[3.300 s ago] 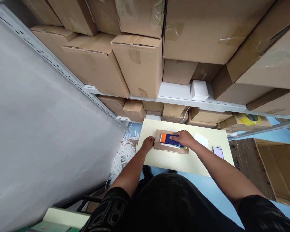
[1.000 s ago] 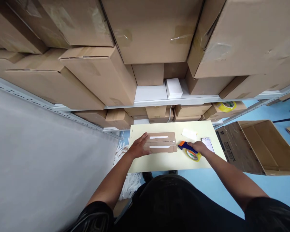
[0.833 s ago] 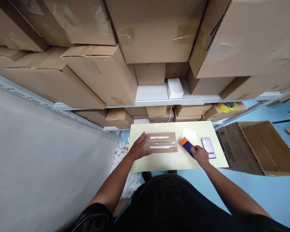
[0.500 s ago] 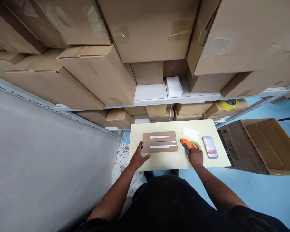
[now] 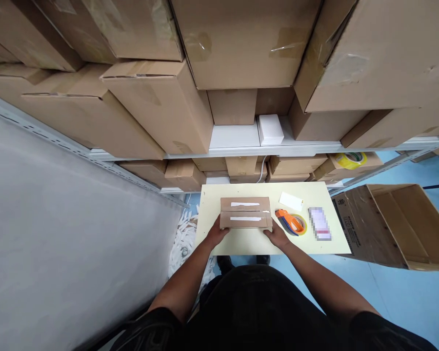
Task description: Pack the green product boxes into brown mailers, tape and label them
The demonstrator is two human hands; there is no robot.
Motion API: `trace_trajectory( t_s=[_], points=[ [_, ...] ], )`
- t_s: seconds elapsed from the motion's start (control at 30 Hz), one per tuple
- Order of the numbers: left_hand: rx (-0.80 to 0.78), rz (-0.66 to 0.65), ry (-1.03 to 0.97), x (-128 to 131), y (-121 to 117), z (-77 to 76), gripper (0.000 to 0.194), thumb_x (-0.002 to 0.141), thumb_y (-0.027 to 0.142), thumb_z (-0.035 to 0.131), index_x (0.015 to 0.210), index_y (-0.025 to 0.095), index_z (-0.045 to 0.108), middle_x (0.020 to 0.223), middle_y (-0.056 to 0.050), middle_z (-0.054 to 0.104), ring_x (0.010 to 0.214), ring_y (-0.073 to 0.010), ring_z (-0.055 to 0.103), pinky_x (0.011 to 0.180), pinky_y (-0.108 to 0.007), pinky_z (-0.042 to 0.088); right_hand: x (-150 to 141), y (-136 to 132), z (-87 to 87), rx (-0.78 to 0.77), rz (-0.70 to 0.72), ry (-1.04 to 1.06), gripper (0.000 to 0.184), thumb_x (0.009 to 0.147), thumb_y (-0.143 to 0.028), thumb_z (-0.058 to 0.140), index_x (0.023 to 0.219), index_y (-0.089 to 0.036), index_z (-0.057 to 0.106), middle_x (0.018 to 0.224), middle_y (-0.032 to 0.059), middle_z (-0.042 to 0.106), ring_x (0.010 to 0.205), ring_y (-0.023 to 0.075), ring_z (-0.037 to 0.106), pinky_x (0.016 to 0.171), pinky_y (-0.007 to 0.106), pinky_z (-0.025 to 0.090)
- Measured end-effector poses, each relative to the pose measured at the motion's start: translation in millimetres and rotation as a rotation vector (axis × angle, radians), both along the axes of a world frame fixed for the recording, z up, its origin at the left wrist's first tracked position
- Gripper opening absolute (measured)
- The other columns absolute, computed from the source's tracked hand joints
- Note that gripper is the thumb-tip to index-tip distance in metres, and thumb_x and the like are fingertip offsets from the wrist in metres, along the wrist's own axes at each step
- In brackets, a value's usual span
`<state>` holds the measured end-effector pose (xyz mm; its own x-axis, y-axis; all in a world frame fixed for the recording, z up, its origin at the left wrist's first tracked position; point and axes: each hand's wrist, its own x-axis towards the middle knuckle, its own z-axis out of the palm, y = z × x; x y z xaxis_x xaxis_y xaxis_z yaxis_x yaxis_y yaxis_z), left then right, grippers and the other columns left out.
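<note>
A small cardboard box [image 5: 246, 212] with two white strips on its top and clear tape along the middle seam is between my hands over the pale table [image 5: 237, 243]. My left hand [image 5: 216, 232] grips its left end, and my right hand [image 5: 276, 234] grips its right end near the front corner. Fingertips on both sides are partly hidden by the box. To the right of my right hand lies an orange tape dispenser [image 5: 291, 223] with a roll of yellowish tape. Behind it is a white card [image 5: 291, 201], and farther right a phone [image 5: 319, 224] lies flat.
Metal shelving [image 5: 234, 150] stacked with cardboard boxes rises behind the table. A small white box [image 5: 271, 129] and a yellow tape roll [image 5: 351, 160] sit on it. A large open carton [image 5: 395, 226] stands right, a grey wall [image 5: 76, 234] left. White paper scraps [image 5: 185, 239] cover the floor.
My right hand has let go of the tape dispenser and moved left to the box's right end. My left hand has closed on the left end; the box's front side now shows slightly.
</note>
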<state>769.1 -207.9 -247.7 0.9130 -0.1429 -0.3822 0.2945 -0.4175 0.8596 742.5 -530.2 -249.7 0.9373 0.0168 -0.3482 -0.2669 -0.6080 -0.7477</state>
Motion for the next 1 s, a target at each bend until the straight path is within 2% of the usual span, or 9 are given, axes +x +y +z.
trace_trajectory(
  t_s=[0.1, 0.23, 0.33, 0.47, 0.63, 0.73, 0.83, 0.9, 1.0],
  points=[
    [0.011, 0.04, 0.002, -10, 1, 8.9, 0.072, 0.083, 0.039, 0.072, 0.148, 0.02, 0.047, 0.139, -0.014, 0.063, 0.125, -0.0293, 0.062, 0.095, -0.042, 0.057, 4, 8, 11.2, 0.077, -0.045, 0.032, 0.057, 0.088, -0.037, 0.058, 0.143, -0.025, 0.051, 0.13, 0.0082, 0.069, 0.119, 0.0281, 0.064, 0.1, 0.04, 0.051],
    [0.109, 0.026, -0.033, -21, 6, 26.7, 0.061, 0.09, 0.056, 0.06, 0.137, 0.017, 0.058, 0.126, -0.014, 0.067, 0.109, -0.0283, 0.067, 0.092, -0.042, 0.055, 7, 3, 39.6, -0.03, -0.072, -0.007, 0.047, 0.093, -0.054, 0.054, 0.124, -0.019, 0.06, 0.121, 0.0126, 0.069, 0.108, 0.028, 0.065, 0.09, 0.036, 0.051],
    [0.14, -0.011, -0.067, -15, 3, 36.6, 0.062, 0.094, 0.063, 0.052, 0.133, 0.016, 0.062, 0.124, -0.014, 0.069, 0.115, -0.0298, 0.065, 0.097, -0.043, 0.052, 20, 4, 55.9, -0.164, -0.106, 0.022, 0.05, 0.096, -0.064, 0.046, 0.108, -0.018, 0.063, 0.11, 0.014, 0.07, 0.102, 0.0282, 0.065, 0.085, 0.035, 0.048],
    [0.207, -0.004, 0.037, 4, -7, 38.5, 0.061, 0.097, 0.063, 0.045, 0.124, 0.013, 0.067, 0.122, -0.016, 0.071, 0.116, -0.0315, 0.066, 0.096, -0.042, 0.05, 48, 14, 60.2, -0.232, -0.059, 0.166, 0.053, 0.1, -0.063, 0.039, 0.096, -0.017, 0.065, 0.099, 0.0154, 0.071, 0.094, 0.0282, 0.067, 0.08, 0.035, 0.046],
    [0.233, 0.034, 0.08, 14, -3, 32.1, 0.058, 0.099, 0.06, 0.043, 0.125, 0.014, 0.067, 0.126, -0.017, 0.07, 0.112, -0.0299, 0.068, 0.096, -0.043, 0.051, 43, -2, 46.7, -0.211, -0.047, 0.069, 0.053, 0.103, -0.059, 0.033, 0.103, -0.019, 0.068, 0.108, 0.0132, 0.072, 0.101, 0.0267, 0.066, 0.087, 0.035, 0.047],
    [0.257, 0.139, -0.042, 7, 8, 35.1, 0.051, 0.097, 0.052, 0.048, 0.126, 0.014, 0.065, 0.125, -0.016, 0.067, 0.105, -0.0272, 0.069, 0.095, -0.043, 0.054, 13, -36, 26.7, -0.453, -0.086, -0.062, 0.042, 0.101, -0.052, 0.043, 0.108, -0.018, 0.066, 0.111, 0.0151, 0.07, 0.109, 0.0305, 0.063, 0.093, 0.039, 0.046],
    [0.273, 0.199, -0.197, -2, 14, 48.5, 0.038, 0.094, 0.042, 0.053, 0.12, 0.018, 0.065, 0.12, -0.012, 0.065, 0.102, -0.0248, 0.068, 0.093, -0.042, 0.056, -15, -65, 1.6, -0.689, -0.041, -0.11, 0.042, 0.096, -0.049, 0.053, 0.121, -0.017, 0.063, 0.126, 0.0196, 0.065, 0.129, 0.0374, 0.052, 0.097, 0.045, 0.044],
    [0.268, 0.175, -0.264, -6, 10, 61.9, 0.032, 0.094, 0.037, 0.053, 0.118, 0.02, 0.066, 0.116, -0.01, 0.064, 0.101, -0.0238, 0.067, 0.09, -0.04, 0.056, -25, -75, -12.2, -0.758, 0.005, -0.089, 0.044, 0.096, -0.048, 0.055, 0.125, -0.016, 0.062, 0.132, 0.0205, 0.063, 0.129, 0.0383, 0.051, 0.098, 0.048, 0.042],
    [0.259, 0.077, -0.34, -10, -6, 83.5, 0.028, 0.094, 0.032, 0.052, 0.117, 0.022, 0.066, 0.111, -0.008, 0.064, 0.103, -0.0227, 0.065, 0.092, -0.039, 0.056, -25, -77, -22.2, -0.785, 0.024, -0.048, 0.038, 0.097, -0.042, 0.052, 0.122, -0.015, 0.064, 0.126, 0.0207, 0.067, 0.124, 0.038, 0.054, 0.1, 0.052, 0.038]
  ],
)
